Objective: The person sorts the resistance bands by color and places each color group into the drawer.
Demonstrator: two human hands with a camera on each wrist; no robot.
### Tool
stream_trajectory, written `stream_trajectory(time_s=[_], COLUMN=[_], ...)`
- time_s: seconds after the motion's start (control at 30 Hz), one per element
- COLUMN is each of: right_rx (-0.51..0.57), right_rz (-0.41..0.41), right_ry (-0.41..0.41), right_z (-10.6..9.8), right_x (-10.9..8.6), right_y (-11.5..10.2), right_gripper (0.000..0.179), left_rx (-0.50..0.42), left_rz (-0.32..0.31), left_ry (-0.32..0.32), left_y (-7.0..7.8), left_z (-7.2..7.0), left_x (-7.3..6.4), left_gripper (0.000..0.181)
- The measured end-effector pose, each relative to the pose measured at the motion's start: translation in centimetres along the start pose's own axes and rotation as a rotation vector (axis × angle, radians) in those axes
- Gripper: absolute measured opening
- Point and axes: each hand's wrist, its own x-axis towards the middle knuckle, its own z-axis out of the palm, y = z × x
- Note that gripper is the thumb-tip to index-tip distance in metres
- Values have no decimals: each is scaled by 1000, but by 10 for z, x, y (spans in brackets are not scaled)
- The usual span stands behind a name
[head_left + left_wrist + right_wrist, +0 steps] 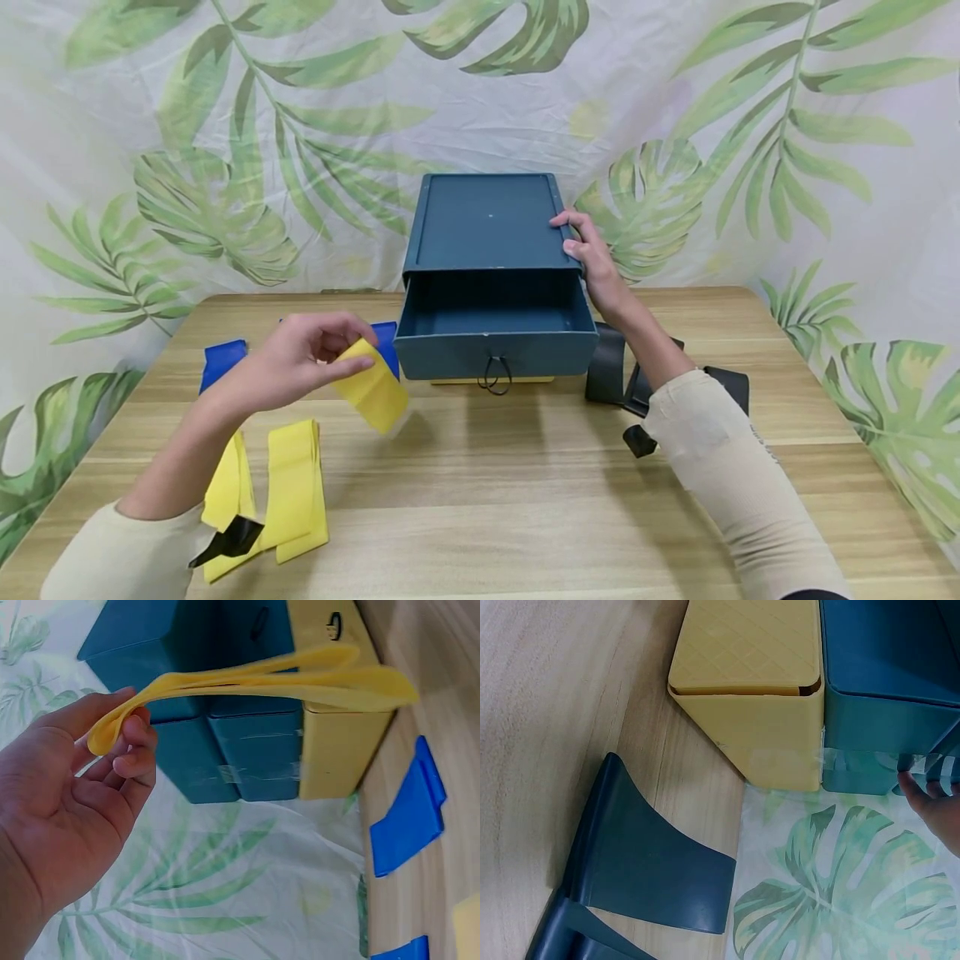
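Observation:
In the head view my left hand (300, 358) pinches a folded yellow band (372, 387) between thumb and fingers, in front of a blue drawer box (491, 221). The left wrist view shows the yellow band (217, 684) doubled into loops, its fold held at the fingertips and its ends hanging free. The box's top drawer (450, 357) is pulled out, and its visible inside holds nothing. My right hand (596, 258) rests against the box's right side, fingertips on the top edge. In the right wrist view only part of the right hand (934, 810) shows.
The drawers form a stack with a yellow unit (746, 739) at the bottom. Folded yellow bands (291, 483) lie front left on the wooden table (480, 517). A blue piece (223, 360) lies behind them; dark folded bands (604, 367) lie right of the stack. A leaf-patterned cloth (495, 117) hangs behind.

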Motion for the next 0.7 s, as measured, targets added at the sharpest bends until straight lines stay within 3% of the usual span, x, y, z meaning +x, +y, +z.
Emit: stream_trajectory(time_s=[0.17,0.43,0.7], right_rx=[7,3,-3], right_rz=[6,7,10], right_ry=[3,4,1], right_z=[1,1,1], right_x=[-1,-1,0], right_y=[0,-2,-1], right_gripper=[39,39,39], left_rx=[-72,-164,-251], left_rz=[-5,123,159], left_ry=[85,244,299], left_y=[8,14,16], left_z=[-10,-16,-15], left_x=[-2,-1,0], left_gripper=[13,23,28])
